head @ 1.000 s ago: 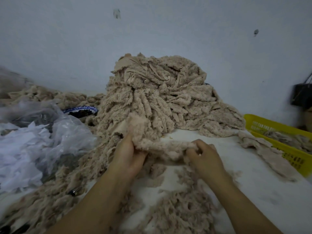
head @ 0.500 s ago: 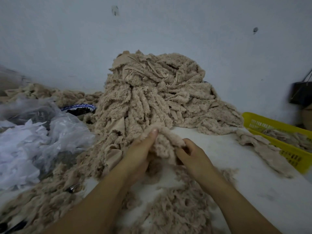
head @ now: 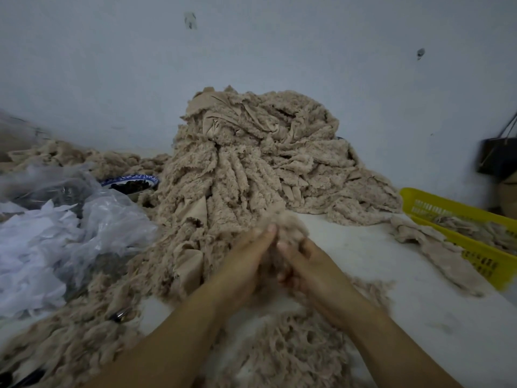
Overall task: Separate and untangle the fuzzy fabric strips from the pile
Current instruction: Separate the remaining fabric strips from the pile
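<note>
a bunched fuzzy strip sits mid-view at the near foot of the big beige pile, which rises at 12 o'clock. it is squeezed between two hands: the left hand has a flat grip, fingers nearly straight against the strip's side, and the right hand has a closed grip, fingers curled round it, though blur softens both. loose fuzzy scraps lie on the white table at 6 o'clock, a yellow basket at 3 o'clock, a clear plastic bag at 9 o'clock and a blue-rimmed bowl at 10 o'clock.
</note>
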{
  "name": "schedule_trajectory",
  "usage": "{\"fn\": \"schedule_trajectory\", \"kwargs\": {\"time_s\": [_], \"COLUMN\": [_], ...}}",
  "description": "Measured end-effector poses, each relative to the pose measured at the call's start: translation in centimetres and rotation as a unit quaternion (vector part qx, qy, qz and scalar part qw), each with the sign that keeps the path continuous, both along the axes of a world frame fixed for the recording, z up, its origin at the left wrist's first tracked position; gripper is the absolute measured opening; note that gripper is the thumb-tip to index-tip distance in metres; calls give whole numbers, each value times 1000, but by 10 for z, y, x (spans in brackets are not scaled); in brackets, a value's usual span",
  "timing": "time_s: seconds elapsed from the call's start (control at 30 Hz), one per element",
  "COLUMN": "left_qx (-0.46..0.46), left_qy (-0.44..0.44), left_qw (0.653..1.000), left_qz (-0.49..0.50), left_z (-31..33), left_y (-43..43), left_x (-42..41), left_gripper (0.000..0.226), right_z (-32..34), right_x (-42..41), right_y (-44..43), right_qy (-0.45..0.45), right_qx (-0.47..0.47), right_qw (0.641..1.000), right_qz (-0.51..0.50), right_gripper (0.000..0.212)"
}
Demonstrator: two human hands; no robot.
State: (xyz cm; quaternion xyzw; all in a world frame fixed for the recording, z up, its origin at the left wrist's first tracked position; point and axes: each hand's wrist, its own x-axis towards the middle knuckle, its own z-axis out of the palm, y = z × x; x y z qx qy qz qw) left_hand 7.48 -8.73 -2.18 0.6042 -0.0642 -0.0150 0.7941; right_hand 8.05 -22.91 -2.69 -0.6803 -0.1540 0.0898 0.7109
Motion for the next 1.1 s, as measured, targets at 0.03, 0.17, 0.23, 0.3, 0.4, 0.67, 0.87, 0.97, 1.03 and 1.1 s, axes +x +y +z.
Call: {"fn": "schedule_trajectory", "kwargs": {"time_s": [0.03, 0.17, 0.23, 0.3, 0.4, 0.67, 0.87, 0.97, 1.03, 1.1], "left_qx": [59, 230, 284, 355, 457, 648, 527, 516, 541, 586], "left_qy": [-3, -76, -131, -180, -219, -103, -331, -329, -305, -273], "left_qw": [998, 970, 944, 901, 820, 696, 762, 771, 765, 746], "left_qz": [-17, 34, 103, 172, 265, 291, 178, 177, 169, 160], "left_z": [-2, -9, -8, -9, -14, -19, -13, -15, -14, -16], "left_y": [-4, -5, 4, 15, 28, 41, 3, 3, 6, 8], "left_x": [-3, -2, 2, 8, 14, 16, -1, 1, 3, 5], "left_gripper": [47, 47, 40, 28, 23, 23, 24, 29, 30, 27], "right_z": [-2, -6, 2, 13, 5, -21, -21, -22, -20, -15], "right_x": [-2, 1, 12, 24, 33, 20, 9, 10, 12, 17], "right_y": [2, -2, -16, -38, -50, -19, -1, -5, -11, -17], "right_qy": [9, 60, 72, 76, 108, -56, -157, -166, -163, -132], "right_qx": [-11, -49, 67, 323, 345, -111, -198, -252, -266, -260], "right_qw": [1000, 997, 990, 927, 904, 982, 967, 952, 945, 942], "right_qz": [13, -20, -101, -176, -230, -146, -18, -53, -97, -168], "right_gripper": [20, 24, 35, 25, 51, 18, 32, 14, 18, 27]}}
